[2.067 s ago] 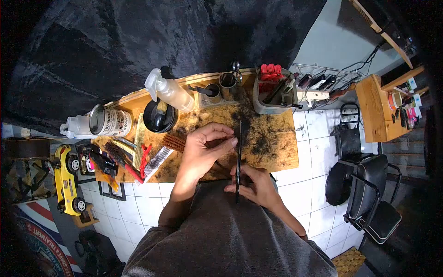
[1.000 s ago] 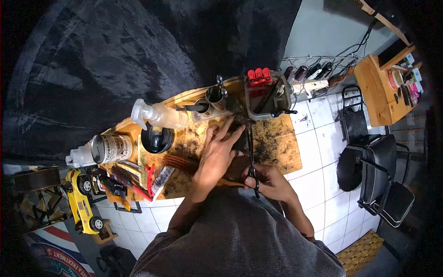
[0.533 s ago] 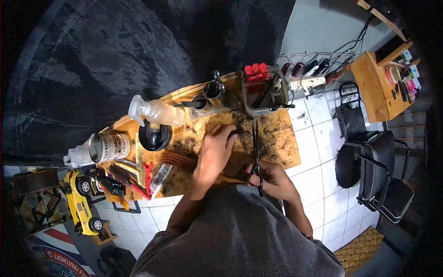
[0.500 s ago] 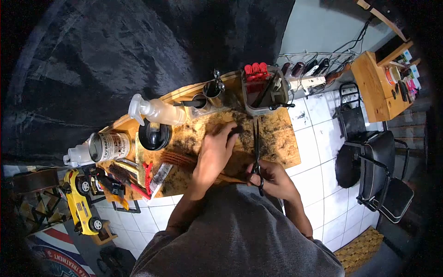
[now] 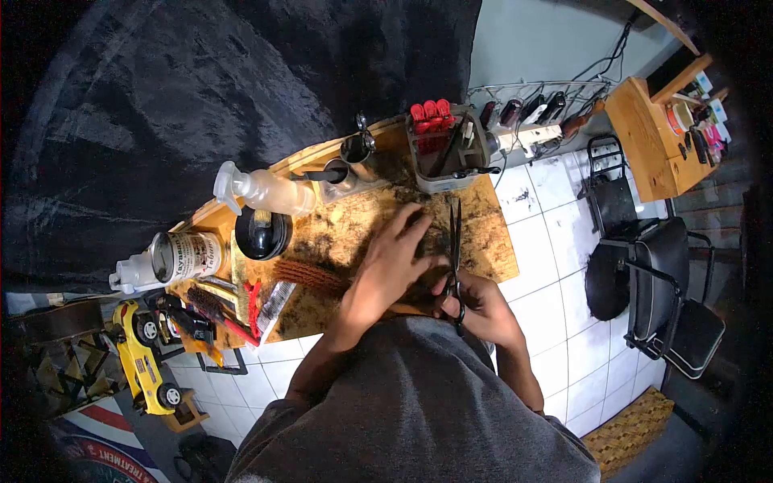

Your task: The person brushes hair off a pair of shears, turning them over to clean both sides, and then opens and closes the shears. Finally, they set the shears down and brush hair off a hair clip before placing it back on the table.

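Note:
My right hand [image 5: 483, 310] is closed around the handles of a pair of black scissors [image 5: 456, 241], whose blades point away from me, nearly together. Over the hair-strewn wooden tabletop [image 5: 346, 229], my left hand [image 5: 390, 262] has its fingers stretched and spread, holding nothing. Its thumb comes close to the scissors. Just left of that wrist lies a reddish-brown ribbed item [image 5: 310, 276], partly hidden by the forearm. Dark hair clippings are scattered around both hands.
A grey bin [image 5: 451, 161] with red clips stands at the back right. Leftward are a spray bottle [image 5: 266, 191], a black round container [image 5: 263, 235], a labelled jar [image 5: 187, 255], combs and brushes. A yellow toy car [image 5: 145, 358] is at far left, a black chair [image 5: 664, 282] at right.
My left hand's fingers have uncurled and spread, and the hand has moved a little to the right. My right hand still holds the scissors. The view has shifted slightly.

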`<control>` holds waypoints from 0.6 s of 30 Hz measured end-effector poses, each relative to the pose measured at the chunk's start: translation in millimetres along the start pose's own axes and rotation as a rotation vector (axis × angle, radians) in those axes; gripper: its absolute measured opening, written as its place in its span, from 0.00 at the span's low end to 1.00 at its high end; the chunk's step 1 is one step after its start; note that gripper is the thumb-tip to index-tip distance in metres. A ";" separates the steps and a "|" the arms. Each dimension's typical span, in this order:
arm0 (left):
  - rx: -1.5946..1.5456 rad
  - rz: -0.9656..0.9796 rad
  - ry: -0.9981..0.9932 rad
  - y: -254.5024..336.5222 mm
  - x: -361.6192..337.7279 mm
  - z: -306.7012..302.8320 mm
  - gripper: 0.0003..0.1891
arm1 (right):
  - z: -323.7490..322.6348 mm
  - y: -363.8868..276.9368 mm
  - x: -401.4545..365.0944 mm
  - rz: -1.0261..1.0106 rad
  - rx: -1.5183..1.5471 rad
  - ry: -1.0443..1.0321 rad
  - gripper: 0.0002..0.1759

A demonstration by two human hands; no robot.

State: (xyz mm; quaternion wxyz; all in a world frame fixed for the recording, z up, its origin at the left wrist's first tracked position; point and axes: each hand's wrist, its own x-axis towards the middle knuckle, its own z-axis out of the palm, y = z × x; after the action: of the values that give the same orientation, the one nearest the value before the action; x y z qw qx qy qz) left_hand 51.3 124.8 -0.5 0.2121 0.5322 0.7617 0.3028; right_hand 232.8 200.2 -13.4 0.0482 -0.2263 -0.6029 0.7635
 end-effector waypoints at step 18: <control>-0.046 0.051 -0.009 -12.4 -10.9 11.8 0.25 | 3.8 -5.6 0.9 0.083 -0.002 0.064 0.17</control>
State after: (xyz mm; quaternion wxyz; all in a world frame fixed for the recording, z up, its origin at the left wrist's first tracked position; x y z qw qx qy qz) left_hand 54.2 114.2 -17.6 0.2199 0.5477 0.7397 0.3233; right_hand 229.4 198.6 -7.8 0.0354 -0.2755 -0.5918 0.7568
